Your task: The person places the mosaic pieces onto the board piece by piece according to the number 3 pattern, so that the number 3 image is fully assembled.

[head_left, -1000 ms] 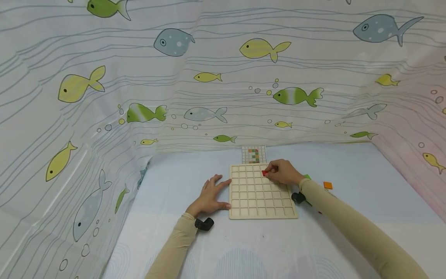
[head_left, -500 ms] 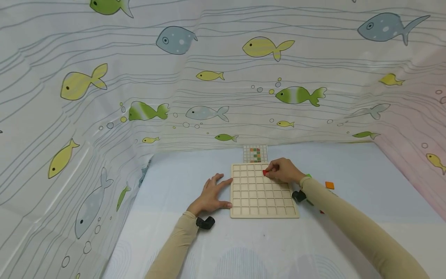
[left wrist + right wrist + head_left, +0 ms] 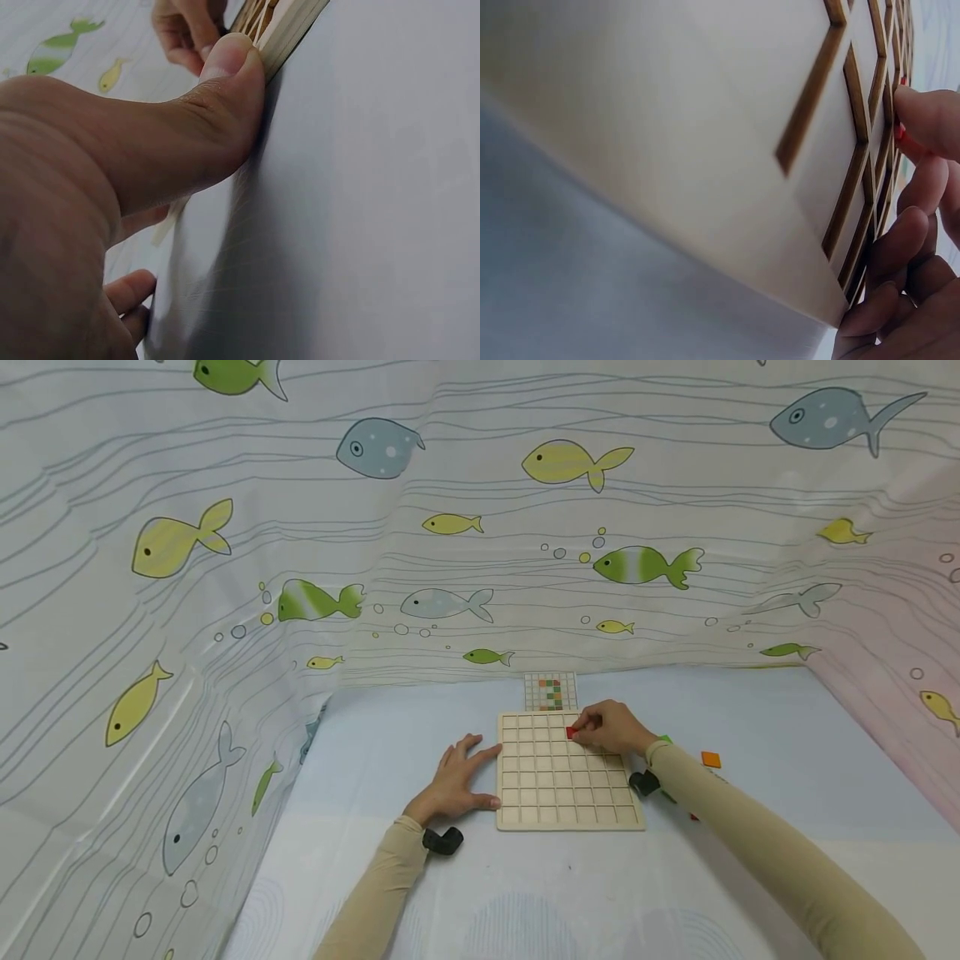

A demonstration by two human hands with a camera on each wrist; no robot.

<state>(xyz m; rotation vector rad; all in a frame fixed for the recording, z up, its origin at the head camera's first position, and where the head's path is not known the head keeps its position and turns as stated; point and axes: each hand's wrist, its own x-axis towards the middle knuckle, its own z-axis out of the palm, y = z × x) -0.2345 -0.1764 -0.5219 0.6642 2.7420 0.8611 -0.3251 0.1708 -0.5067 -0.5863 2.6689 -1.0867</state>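
Note:
A square wooden board (image 3: 536, 781) with raised grid lines lies flat on the table. My right hand (image 3: 611, 727) pinches a small red square tile (image 3: 571, 732) at a cell near the board's far side, right of the middle. In the right wrist view, bits of the red tile (image 3: 899, 133) show by the thumb, low against the grid; whether it lies flat in the cell is hidden. My left hand (image 3: 452, 785) spreads its fingers beside the board's left edge, with thumb and index finger touching it. The left thumb (image 3: 229, 97) presses the board's side in the left wrist view.
Behind the board lies a small grid card (image 3: 532, 693) with orange, green and red squares. An orange tile (image 3: 711, 760) sits to the right; green tiles (image 3: 666, 740) and a red one (image 3: 694, 817) are partly hidden by my right forearm. A fish-patterned curtain (image 3: 435, 560) rises behind.
The head view has shifted slightly. Against the board, both hands and the red tile keep their places.

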